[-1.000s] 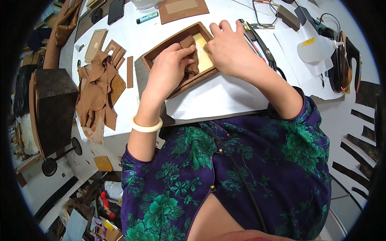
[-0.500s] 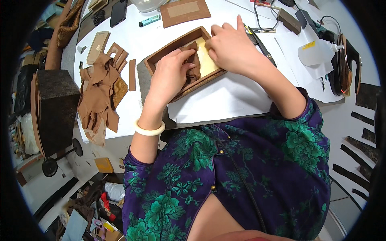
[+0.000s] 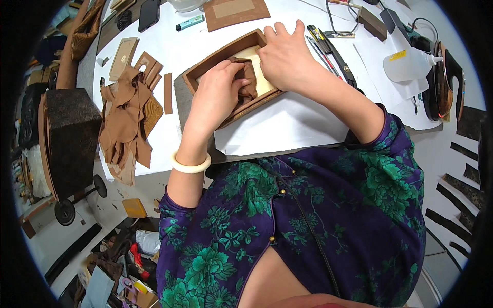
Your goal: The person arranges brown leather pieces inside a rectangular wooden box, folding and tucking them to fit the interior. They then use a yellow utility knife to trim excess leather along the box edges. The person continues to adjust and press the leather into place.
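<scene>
A shallow brown open box sits at a slant on the worktable, its floor partly pale yellow. Inside it, folded brown leather covers the middle of that floor. My left hand, a cream bangle on its wrist, reaches in over the left part with fingers curled onto the leather. At the box's right end, my right hand has its fingers spread; the lower fingers or thumb dip inside against the pale floor, partly hidden. The others point up past the far corner.
Brown leather scraps heap on the left, beside a narrow brown strip. Cutters lie right of the box, with a white squeeze bottle farther right. A brown panel and a phone lie at the back.
My right hand has shifted slightly left and its fingers have spread wider. The left hand stays at the leather, barely moved. The view has shifted a little.
</scene>
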A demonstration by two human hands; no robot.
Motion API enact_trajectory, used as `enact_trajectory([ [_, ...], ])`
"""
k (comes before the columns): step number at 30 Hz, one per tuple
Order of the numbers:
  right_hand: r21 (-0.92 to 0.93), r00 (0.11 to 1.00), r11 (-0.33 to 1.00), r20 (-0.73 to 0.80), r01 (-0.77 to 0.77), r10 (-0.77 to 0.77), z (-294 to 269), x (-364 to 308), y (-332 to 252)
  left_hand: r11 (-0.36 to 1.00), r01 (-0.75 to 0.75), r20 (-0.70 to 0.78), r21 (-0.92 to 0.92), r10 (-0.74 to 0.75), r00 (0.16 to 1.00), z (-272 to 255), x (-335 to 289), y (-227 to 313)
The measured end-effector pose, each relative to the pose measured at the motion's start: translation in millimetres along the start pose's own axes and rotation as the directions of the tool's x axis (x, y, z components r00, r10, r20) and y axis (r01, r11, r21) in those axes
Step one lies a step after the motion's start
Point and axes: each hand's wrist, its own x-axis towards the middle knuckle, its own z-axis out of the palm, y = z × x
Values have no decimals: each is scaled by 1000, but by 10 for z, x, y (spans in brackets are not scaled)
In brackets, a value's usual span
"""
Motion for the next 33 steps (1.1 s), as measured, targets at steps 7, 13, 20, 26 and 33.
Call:
enact_trajectory([
  [7, 182, 998, 983, -66, 10, 2, 138, 67, 116, 1000, 12, 13, 9, -12, 1000, -10, 36, 13],
  [13, 449, 933, 860, -350, 243, -81, -111, -125, 281, 958, 86, -172, -273, -137, 976, -36, 73, -111],
  [20, 602, 881, 654, -213, 459, -422, -58, 161, 73, 920, 90, -254, -380, -197, 947, -82, 42, -115],
  [26, 691, 901, 620, -107, 372, -421, -155, 241, 133, 974, 3, 5, -226, -2, 1000, -485, -311, -51],
  [33, 659, 826, 558, -178, 503, -534, -239, 180, 115, 969, -199, 180, -147, 224, 958, -476, -278, -218],
])
